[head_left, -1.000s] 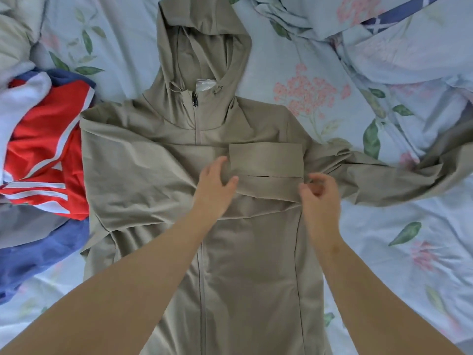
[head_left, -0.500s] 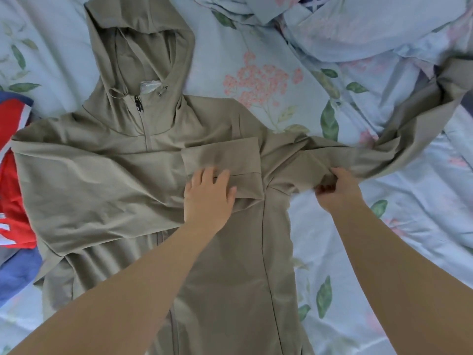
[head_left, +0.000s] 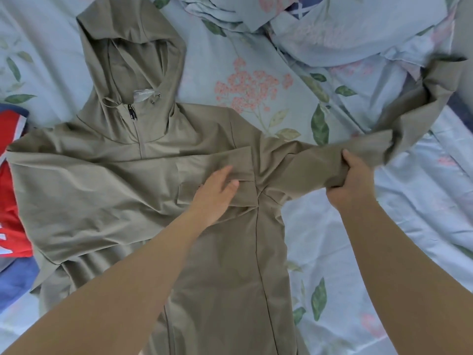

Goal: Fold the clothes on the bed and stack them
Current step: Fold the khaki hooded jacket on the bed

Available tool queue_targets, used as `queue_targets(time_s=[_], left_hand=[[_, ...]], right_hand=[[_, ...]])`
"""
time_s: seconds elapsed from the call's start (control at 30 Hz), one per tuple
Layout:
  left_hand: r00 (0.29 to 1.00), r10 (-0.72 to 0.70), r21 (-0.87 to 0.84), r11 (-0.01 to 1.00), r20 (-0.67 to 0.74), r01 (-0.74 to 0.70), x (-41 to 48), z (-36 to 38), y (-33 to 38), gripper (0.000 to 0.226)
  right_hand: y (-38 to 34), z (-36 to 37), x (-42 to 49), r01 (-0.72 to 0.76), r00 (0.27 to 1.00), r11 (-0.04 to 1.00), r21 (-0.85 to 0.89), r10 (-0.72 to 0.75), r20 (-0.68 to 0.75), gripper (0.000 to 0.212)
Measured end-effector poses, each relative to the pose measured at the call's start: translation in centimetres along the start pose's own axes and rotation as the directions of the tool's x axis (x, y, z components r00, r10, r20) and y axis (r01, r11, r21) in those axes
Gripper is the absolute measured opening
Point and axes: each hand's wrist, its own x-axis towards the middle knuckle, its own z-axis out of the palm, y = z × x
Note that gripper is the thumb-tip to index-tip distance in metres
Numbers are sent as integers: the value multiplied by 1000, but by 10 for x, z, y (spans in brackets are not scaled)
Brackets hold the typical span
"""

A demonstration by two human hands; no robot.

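Two hands on khaki jacket (head_left: 107, 190) lying flat on floral bedsheet (head_left: 256, 80): left hand (head_left: 213, 194) presses flat on folded sleeve at chest, right hand (head_left: 352, 180) grips other sleeve at right.

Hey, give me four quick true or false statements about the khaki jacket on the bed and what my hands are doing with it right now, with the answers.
1. The right hand grips a sleeve of the jacket. True.
2. The left hand is raised clear of the jacket. False: it lies flat on the folded-in cuff at the chest.
3. The hood is folded down over the chest. False: it lies spread out beyond the collar, on the sheet.
4. A red garment lies past the jacket's left edge. True.
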Motion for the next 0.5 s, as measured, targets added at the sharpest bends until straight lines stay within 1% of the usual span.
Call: queue_targets(time_s=[0.03, 0.07, 0.1, 0.13, 0.17, 0.2, 0.23, 0.27, 0.3, 0.33, 0.37, 0.4, 0.43, 0.5], left_hand=[[996, -71, -262, 964, -56, 54, -1, -8, 2, 46], [981, -166, -477, 873, -102, 98, -3, -17, 5, 42], [953, -270, -646, 754, -135, 122, -4, -27, 6, 37], [918, -367, -775, 620, -149, 122, -5, -38, 6, 33], [887, -439, -871, 481, -141, 100, -6, -48, 3, 34], [861, -491, -930, 362, -129, 67, -8, -58, -4, 40], [840, -531, -966, 255, -111, 33, -11, -65, -11, 48], [824, -559, -986, 169, -95, 1, -17, -73, -18, 54], [813, -578, -995, 95, -74, -23, -20, -77, -28, 58], [807, -589, -999, 33, -50, -37, -25, -81, -33, 60], [799, -601, -999, 4, -31, -36, -28, -83, -41, 62], [788, -615, -1000, 5, -25, -28, -31, -84, -46, 63], [778, -627, -999, 40, -35, -13, -33, -85, -51, 63], [770, -630, -983, 182, -104, 16, -33, -83, -57, 65]], right_hand=[[2, 10, -4, 101, 993, 993, -57, -98, 58, 39], [7, 22, -13, 214, 970, 965, -153, -192, 146, 44], [15, 34, -25, 320, 933, 905, -280, -249, 261, 48], [25, 46, -41, 436, 877, 794, -425, -267, 401, 51], [37, 55, -57, 562, 798, 617, -551, -231, 556, 53], [51, 60, -72, 682, 698, 406, -608, -114, 707, 54], [65, 61, -83, 773, 594, 215, -597, 86, 800, 53], [80, 59, -89, 837, 502, 67, -543, 303, 810, 52], [92, 54, -93, 869, 449, -41, -492, 480, 754, 49], [100, 48, -92, 863, 460, -116, -491, 584, 669, 45], [105, 44, -94, 831, 506, -160, -533, 616, 604, 43], [108, 39, -92, 788, 565, -177, -589, 586, 580, 41], [110, 35, -91, 755, 616, -179, -631, 524, 588, 40], [112, 29, -86, 706, 695, -193, -681, 371, 616, 34]])
